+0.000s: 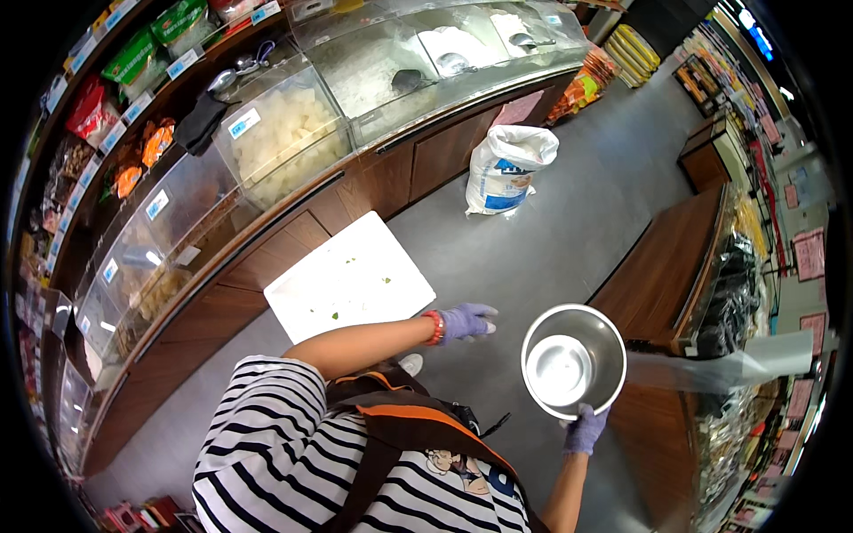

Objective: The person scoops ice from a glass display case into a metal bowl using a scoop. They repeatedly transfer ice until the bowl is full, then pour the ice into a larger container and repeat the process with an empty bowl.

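My right hand [586,430], in a purple knit glove, grips the near rim of a round stainless steel pot [603,346]. The pot is tilted so that its shiny inner bottom faces me. My left hand [468,322], gloved the same way with a red bead bracelet at the wrist, reaches out over the floor with fingers extended and holds nothing. Just left of it is a white foam box or lid [346,273], its top scattered with small green leaf bits. Farther off, an opened white woven sack [503,176] stands upright on the floor.
Along the left runs a wooden counter [386,176] with clear bins, one holding pale chunks [286,136], others white powder [460,46]. To the right are a wooden display counter [660,260] and a plastic bag roll [780,353]. Orange packages [586,83] stand beyond the sack.
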A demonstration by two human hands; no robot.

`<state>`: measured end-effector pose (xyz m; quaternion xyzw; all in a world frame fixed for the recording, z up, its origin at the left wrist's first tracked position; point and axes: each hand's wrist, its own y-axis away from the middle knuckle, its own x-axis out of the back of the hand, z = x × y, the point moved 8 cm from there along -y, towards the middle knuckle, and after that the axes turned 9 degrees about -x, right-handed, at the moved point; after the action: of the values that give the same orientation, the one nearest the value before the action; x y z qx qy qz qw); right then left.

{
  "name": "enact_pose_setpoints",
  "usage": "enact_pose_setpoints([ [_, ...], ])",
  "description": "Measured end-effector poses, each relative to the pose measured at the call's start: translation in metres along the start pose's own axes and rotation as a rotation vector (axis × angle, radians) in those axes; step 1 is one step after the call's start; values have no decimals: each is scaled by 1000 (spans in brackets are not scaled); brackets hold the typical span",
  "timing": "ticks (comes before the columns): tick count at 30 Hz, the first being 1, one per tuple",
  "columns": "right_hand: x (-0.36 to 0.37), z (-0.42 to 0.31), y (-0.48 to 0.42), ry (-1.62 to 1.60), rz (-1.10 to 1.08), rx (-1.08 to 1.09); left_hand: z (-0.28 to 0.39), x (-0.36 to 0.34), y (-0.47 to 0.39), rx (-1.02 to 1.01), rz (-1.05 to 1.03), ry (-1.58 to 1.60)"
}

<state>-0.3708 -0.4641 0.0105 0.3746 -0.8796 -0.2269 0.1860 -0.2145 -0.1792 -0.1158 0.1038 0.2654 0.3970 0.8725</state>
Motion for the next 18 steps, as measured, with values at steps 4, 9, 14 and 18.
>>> enact_pose_setpoints([
  [4, -61, -48, -67, 55, -196, 192, 36, -1, 18, 43, 12, 343],
  [9, -191, -113, -70, 132, -494, 170, 70, 21, -3, -143, -135, 667],
  [14, -254, -156, -118, 192, -722, 358, 114, 52, -51, -329, -16, 744],
  [18, -289, -200, -141, 345, -824, 236, 147, 78, -84, -365, -9, 950],
])
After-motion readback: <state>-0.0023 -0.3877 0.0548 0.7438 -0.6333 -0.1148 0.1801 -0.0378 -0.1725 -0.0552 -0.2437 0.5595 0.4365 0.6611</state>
